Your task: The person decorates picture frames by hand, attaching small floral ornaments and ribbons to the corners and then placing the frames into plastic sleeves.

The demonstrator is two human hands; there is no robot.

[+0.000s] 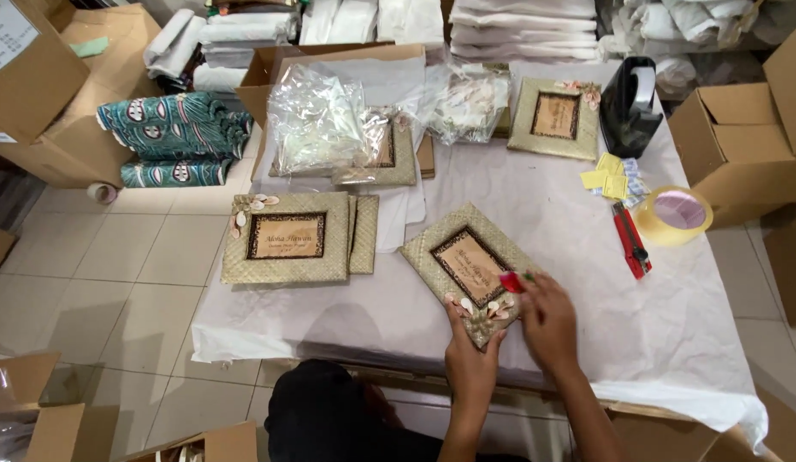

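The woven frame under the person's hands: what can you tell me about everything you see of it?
The woven frame is rectangular, of a tan, straw-like plaited material, with a dark patterned border around a light brown centre panel bearing script. It lies flat and turned at an angle on the white-covered table. Shells and small flowers decorate its near corner. The left hand presses on that decorated corner, while the right hand rests at its right edge, holding a small red object against it. It lies apart from the other frames.
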